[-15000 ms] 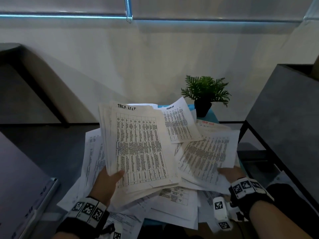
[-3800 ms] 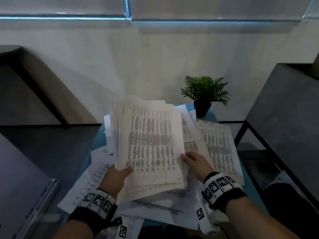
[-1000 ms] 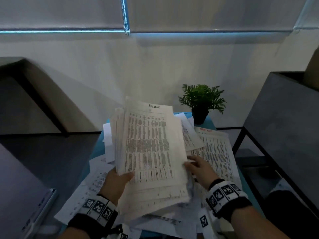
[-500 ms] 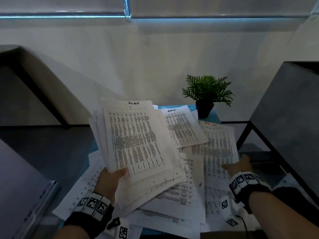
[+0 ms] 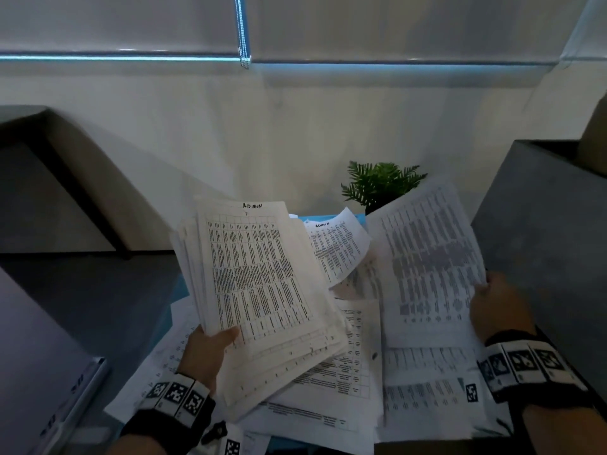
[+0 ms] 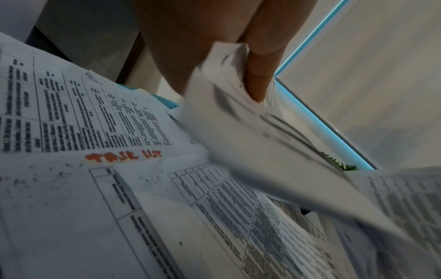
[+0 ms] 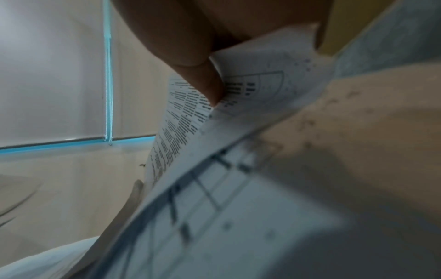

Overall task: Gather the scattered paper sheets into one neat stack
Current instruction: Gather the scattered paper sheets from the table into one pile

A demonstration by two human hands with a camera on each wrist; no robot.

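Note:
My left hand [image 5: 210, 346] grips the lower left corner of a thick stack of printed sheets [image 5: 259, 290], held tilted above the table; the top page reads "ADMIN". In the left wrist view the thumb [image 6: 260, 62] presses on that stack [image 6: 238, 136]. My right hand [image 5: 499, 303] pinches the right edge of a single printed sheet [image 5: 430, 270], lifted off the pile and blurred. The right wrist view shows the thumb [image 7: 203, 75] on this sheet [image 7: 250, 105]. Several loose sheets [image 5: 348, 366] still lie scattered over the blue table, one marked "TASK LIST" [image 6: 124, 155].
A small potted plant [image 5: 381, 183] stands at the table's far edge, partly behind the lifted sheet. A dark grey cabinet [image 5: 542, 244] rises on the right. The blue table edge [image 5: 164, 326] shows at the left, beside dark floor. A white wall lies beyond.
My right hand has taken a sheet from the right of the pile and raised it up off the table. The left hand's stack has stayed tilted in about the same place.

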